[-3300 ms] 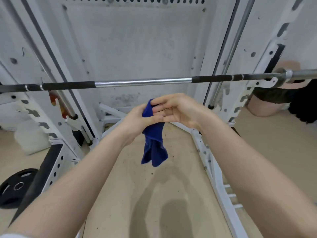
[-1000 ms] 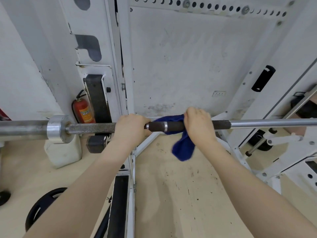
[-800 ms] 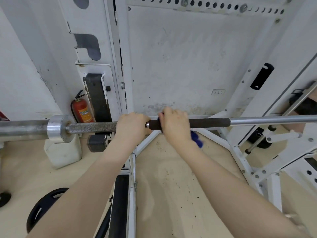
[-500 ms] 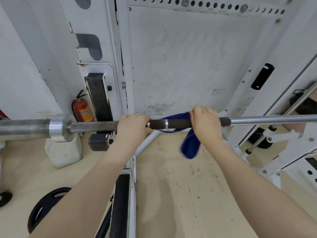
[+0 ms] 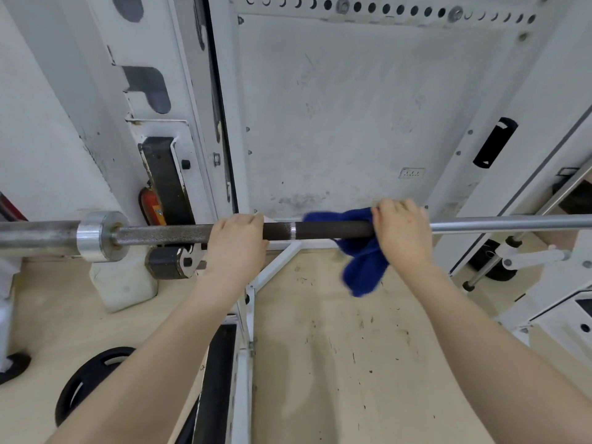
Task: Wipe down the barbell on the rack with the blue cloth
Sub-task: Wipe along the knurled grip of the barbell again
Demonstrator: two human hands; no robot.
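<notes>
Where the white rack stands against the wall, its upright rises behind the bar, which runs level across the view from a steel collar on the left to bare shaft on the right. Below lies a pale scuffed floor, with a black plate flat at lower left and a red extinguisher partly hidden behind the upright. On the bar, the left hand is clenched over the rough grip just right of the collar, fingers curled over the top. Well to its right, the right hand grasps the bar through the cloth, fingers wrapped over the top. Blue folds bunch out on the left of those fingers over the dark section, and the loose end hangs below the bar, beside the wrist.
</notes>
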